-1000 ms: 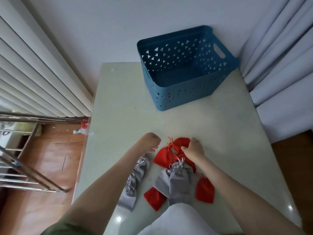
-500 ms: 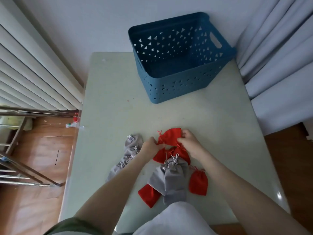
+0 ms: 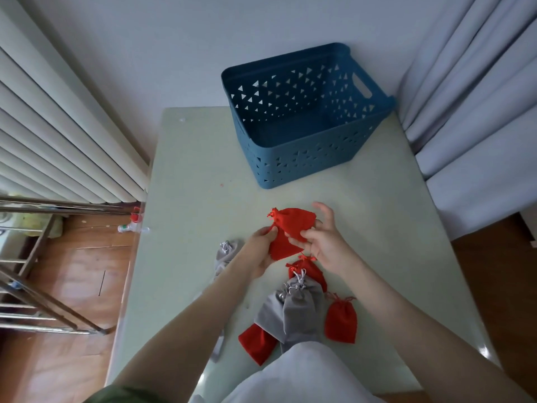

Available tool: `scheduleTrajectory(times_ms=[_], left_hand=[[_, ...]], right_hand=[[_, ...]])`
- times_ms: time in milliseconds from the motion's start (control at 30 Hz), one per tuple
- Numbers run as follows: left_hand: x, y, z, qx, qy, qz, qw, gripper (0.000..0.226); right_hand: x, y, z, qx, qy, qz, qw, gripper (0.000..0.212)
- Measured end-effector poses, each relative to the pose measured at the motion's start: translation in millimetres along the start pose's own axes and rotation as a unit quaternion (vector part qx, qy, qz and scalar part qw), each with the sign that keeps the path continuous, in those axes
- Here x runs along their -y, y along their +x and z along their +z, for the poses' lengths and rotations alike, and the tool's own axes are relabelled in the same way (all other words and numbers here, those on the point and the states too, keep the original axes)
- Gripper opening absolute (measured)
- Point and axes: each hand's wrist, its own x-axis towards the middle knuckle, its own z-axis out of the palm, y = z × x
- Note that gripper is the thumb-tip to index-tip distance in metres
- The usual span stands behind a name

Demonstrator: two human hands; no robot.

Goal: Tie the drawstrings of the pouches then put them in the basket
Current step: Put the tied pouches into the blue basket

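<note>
Hovering over the table (image 3: pixel 189 199), being gripped by left hand (image 3: pixel 258 251) and right hand (image 3: pixel 325 242): red pouch (image 3: pixel 293 222), drawstring end pointing left. Lying heaped nearer: grey pouches (image 3: pixel 299 312) overlapping loose red pouches (image 3: pixel 340 321). Lying further left: side grey pouches (image 3: pixel 225 253). Standing upright at far end: blue basket (image 3: pixel 305 167).

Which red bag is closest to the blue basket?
The red pouch held up between the left hand and right hand. The other red ones lie by the grey pouches, farther from the basket.
</note>
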Motion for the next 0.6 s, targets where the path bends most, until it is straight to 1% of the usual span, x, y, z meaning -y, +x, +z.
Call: scheduleTrajectory(times_ms=[33, 67, 100, 167, 200, 233, 333, 433, 500, 567, 600], left_hand=[[-1.3, -2.1, 3.5, -0.007, -0.003, 0.002, 1.000, 0.026], [-1.8, -2.8, 5.9, -0.012, -0.008, 0.003, 1.000, 0.026], [-2.5, -4.2, 7.7, -0.012, -0.008, 0.005, 1.000, 0.027], [-4.4, -8.1, 10.8, -0.009, -0.017, 0.009, 1.000, 0.027], [-5.9, -11.0, 11.6, -0.007, -0.028, 0.009, 1.000, 0.025], [-7.0, -13.0, 11.8, -0.005, -0.035, 0.011, 0.999, 0.024], [-7.7, -14.4, 10.8, -0.004, -0.025, 0.020, 0.999, 0.026], [-4.9, -12.8, 8.7, -0.020, -0.008, 0.018, 1.000, 0.027], [-4.5, -14.7, 9.1, -0.008, -0.041, 0.006, 0.999, 0.029], [-4.4, -15.9, 9.3, 0.013, -0.096, -0.014, 0.995, 0.046], [-3.0, -15.6, 8.6, 0.021, -0.103, -0.013, 0.994, 0.052]], right_hand=[[-4.5, -1.7, 2.6, 0.009, -0.029, -0.006, 1.000, 0.060], [-8.4, -4.0, 5.1, 0.015, -0.067, -0.010, 0.998, 0.056], [-12.1, -5.8, 8.1, 0.011, -0.109, -0.014, 0.994, 0.046], [-18.0, -7.7, 12.4, -0.033, -0.181, -0.028, 0.982, 0.020], [-20.5, -8.1, 13.6, -0.058, -0.208, -0.036, 0.976, 0.012], [-22.6, -8.1, 14.2, -0.076, -0.226, -0.044, 0.970, 0.009], [-25.9, -7.9, 13.2, -0.100, -0.242, -0.053, 0.964, 0.011], [-26.7, -6.0, 11.3, -0.129, -0.270, -0.063, 0.952, 0.010], [-28.9, -5.4, 11.1, -0.144, -0.292, -0.076, 0.942, 0.010], [-31.8, -5.0, 10.8, -0.149, -0.319, -0.085, 0.932, 0.010], [-32.0, -5.5, 11.0, -0.146, -0.325, -0.085, 0.930, 0.010]])
